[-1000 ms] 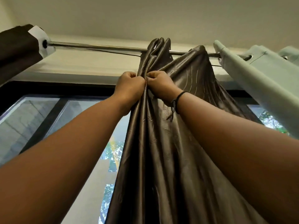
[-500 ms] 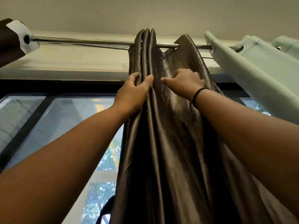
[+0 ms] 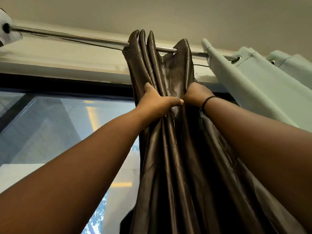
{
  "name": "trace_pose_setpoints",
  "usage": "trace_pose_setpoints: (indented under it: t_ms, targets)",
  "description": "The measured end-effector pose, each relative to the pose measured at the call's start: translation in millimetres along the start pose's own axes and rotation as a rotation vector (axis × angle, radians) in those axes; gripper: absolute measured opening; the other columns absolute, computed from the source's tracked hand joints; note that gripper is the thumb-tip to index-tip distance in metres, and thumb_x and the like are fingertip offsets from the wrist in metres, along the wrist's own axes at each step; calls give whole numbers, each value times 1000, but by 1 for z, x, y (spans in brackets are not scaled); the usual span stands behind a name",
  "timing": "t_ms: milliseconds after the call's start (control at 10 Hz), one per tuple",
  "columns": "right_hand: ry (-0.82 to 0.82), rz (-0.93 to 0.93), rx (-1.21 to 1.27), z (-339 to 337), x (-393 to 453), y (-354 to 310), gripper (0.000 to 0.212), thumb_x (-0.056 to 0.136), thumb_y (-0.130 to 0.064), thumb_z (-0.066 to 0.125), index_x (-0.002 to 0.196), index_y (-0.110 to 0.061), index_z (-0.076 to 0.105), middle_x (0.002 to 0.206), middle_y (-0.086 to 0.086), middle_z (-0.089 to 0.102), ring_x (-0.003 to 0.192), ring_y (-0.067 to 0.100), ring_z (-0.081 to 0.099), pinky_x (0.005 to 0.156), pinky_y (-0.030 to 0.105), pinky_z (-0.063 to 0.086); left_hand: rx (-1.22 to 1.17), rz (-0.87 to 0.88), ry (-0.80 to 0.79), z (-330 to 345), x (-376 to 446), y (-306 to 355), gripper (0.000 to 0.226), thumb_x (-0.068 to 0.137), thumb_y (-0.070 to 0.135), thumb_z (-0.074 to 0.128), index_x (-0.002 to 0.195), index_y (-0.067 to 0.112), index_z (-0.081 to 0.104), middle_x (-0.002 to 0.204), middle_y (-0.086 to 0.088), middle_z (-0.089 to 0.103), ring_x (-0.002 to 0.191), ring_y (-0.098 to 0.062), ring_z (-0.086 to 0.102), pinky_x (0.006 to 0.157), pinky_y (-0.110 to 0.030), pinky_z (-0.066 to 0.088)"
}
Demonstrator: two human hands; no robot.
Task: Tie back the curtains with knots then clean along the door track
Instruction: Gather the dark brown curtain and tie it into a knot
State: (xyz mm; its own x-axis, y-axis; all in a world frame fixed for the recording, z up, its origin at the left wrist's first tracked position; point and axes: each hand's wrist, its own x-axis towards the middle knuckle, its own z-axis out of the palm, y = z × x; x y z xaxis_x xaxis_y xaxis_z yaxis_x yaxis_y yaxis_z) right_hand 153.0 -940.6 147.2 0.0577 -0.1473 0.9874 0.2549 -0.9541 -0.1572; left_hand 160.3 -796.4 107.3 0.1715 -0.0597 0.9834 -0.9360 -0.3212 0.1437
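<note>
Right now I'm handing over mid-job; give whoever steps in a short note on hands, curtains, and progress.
Left hand: raised, gripping the gathered folds of the brown curtain from the left.
Right hand: closed on the same bundle from the right, a black band at its wrist.
The brown curtain hangs bunched on the curtain rod; the pale green curtain hangs untied to its right.
Done: the brown curtain is gathered.
Left: knot it, tie the others, then clean the door track, which is out of view.

Glass pane (image 3: pixel 55 125), black wristband (image 3: pixel 208 100), ceiling (image 3: pixel 168 12)
</note>
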Motion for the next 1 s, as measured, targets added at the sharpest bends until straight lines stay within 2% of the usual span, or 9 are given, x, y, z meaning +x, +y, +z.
trace_pose_setpoints:
  t_ms: [100,200,300,500,600,700,800,900,1000]
  targets:
    - [-103,-148,-3,3,0,-27,23,92,-14,50,107,-1,62,112,17,61,104,32,58,79,32,43,3,5,-19,0,-7,-2,110,57,33,80,145,19,15,132,-10,49,111,-28,57,95,-45,50]
    - [-134,-222,198,7,-5,-69,26,99,-10,38,100,4,60,114,20,57,109,30,53,98,33,39,-55,28,-10,-12,-16,-6,91,57,25,71,137,14,29,117,-12,57,99,-25,63,89,-42,54]
    - [-198,-239,465,5,-11,-106,35,99,-9,35,126,3,53,132,19,53,123,30,48,96,29,37,-103,39,64,-41,-15,-13,89,47,26,69,130,9,40,111,-14,63,94,-25,66,83,-39,57]
    - [-303,-244,699,15,-14,-111,35,95,-10,40,127,-1,54,131,18,56,121,30,52,79,24,43,-74,-71,-17,-73,-15,-20,69,58,22,67,123,9,51,104,-20,66,88,-31,69,77,-42,58]
    - [-251,-206,673,31,-17,-109,32,94,-10,43,118,-1,62,125,15,60,118,26,53,97,26,39,-80,-85,11,-55,-17,-21,65,68,15,58,131,6,43,106,-20,62,91,-32,66,74,-39,57]
    - [-219,-159,794,50,-14,-98,38,86,-35,44,105,-13,68,112,12,65,108,28,57,101,44,43,-60,-102,51,-35,-16,-24,59,85,3,42,142,14,27,115,-20,55,100,-34,61,87,-46,54]
    - [-287,-108,916,71,-14,-76,79,69,-79,41,124,-24,56,130,12,54,119,33,49,106,50,36,-117,-99,9,-17,-19,-29,59,92,6,37,146,26,22,126,-17,53,107,-34,59,91,-49,52]
    - [-397,73,1124,72,-29,-69,129,31,-96,53,134,-18,46,130,11,55,119,29,53,106,48,37,-173,-68,18,-3,-25,-27,48,101,19,30,149,19,21,141,-16,45,123,-35,50,98,-37,45]
    - [-527,34,986,54,-53,-70,97,58,-78,62,124,-9,51,117,13,61,105,24,61,97,40,47,-175,-61,84,3,-39,-31,46,104,19,22,147,3,24,141,-26,42,125,-42,47,83,-36,43]
